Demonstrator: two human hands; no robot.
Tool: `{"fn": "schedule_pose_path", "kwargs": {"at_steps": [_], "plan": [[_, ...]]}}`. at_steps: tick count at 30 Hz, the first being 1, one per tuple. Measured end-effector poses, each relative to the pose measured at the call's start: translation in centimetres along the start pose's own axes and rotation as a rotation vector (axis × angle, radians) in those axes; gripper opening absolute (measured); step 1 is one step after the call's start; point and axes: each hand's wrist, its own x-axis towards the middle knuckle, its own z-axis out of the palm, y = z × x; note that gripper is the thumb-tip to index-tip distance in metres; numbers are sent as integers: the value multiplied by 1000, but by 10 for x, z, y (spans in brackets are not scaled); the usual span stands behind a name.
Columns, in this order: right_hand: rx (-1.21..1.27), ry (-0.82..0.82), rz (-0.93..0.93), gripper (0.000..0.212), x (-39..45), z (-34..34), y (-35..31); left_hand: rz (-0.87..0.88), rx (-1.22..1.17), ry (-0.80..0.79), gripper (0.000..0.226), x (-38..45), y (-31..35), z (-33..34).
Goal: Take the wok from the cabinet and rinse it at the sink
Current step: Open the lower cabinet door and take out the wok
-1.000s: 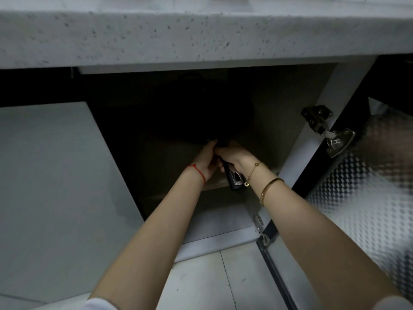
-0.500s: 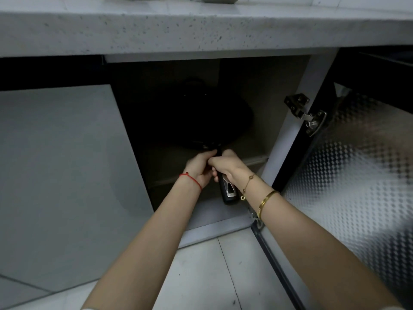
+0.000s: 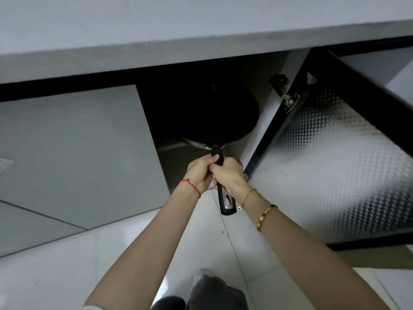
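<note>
A round black metal wok point(image 3: 207, 117) is held at the mouth of the dark open cabinet point(image 3: 245, 63), under the pale speckled stone countertop point(image 3: 156, 36); its bowl is largely lost in shadow. Its long black handle point(image 3: 225, 198) is gripped by both hands: the left hand point(image 3: 200, 173) (a red string is worn at the wrist) and the right hand point(image 3: 230, 175) are wrapped around it side by side. The embossed metal-lined cabinet door point(image 3: 335, 164) is swung open at the right.
</note>
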Motion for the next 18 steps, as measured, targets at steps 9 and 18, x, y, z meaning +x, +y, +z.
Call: {"fn": "schedule_pose_path", "kwargs": {"at_steps": [9,18], "plan": [[-31,0,122,15,-121,-29,3,-207,98,46,14,-112,-12,18],[-38,-3,261,13,-259,-54,18,-340,160,62,18,-249,-29,27]]}}
